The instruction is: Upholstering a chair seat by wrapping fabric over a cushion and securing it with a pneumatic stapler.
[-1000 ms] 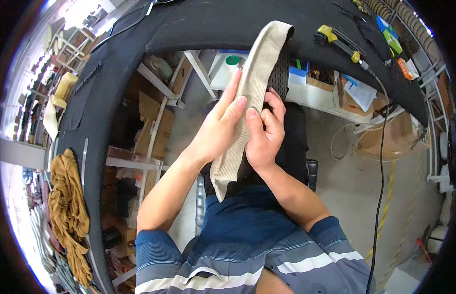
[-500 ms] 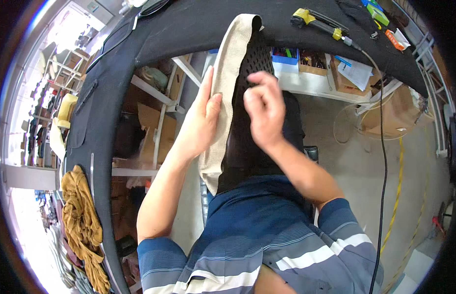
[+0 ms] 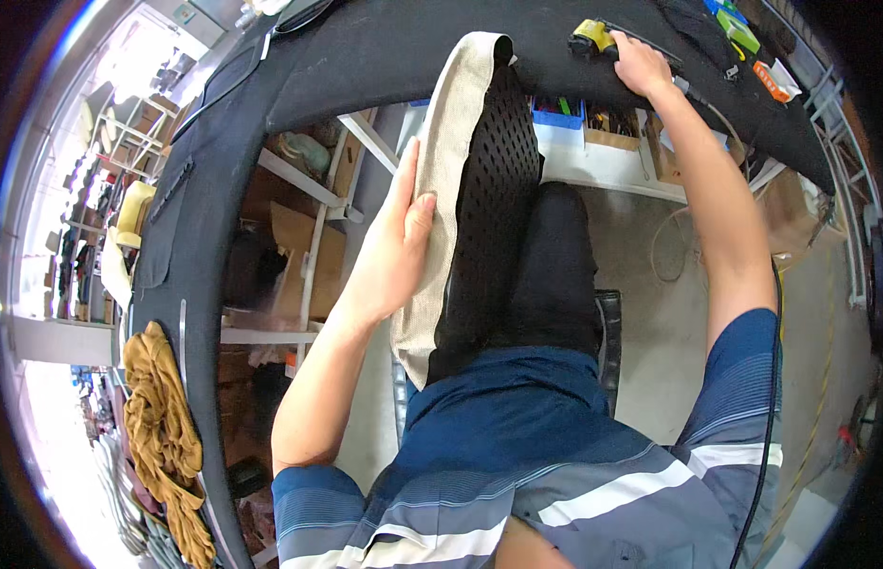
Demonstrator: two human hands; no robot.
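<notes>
Upright over my lap stands a black perforated panel with beige fabric wrapped over its left edge. My left hand grips the fabric-covered side, the thumb on the near face and the fingers along the outer side. At the far right, my right hand is closed round the handle of a yellow-and-black air staple gun lying on the black-covered table. The hand hides most of the handle. A hose runs from the tool's rear end.
The black-covered table curves round the front and left. A brown cloth hangs over its left part. Under the far edge are a blue bin and a cardboard box. An orange box lies far right. A dark cable hangs beside my right arm.
My right hand has moved from beside the panel out to the far right and taken hold of the staple gun. My left hand keeps its grip on the panel.
</notes>
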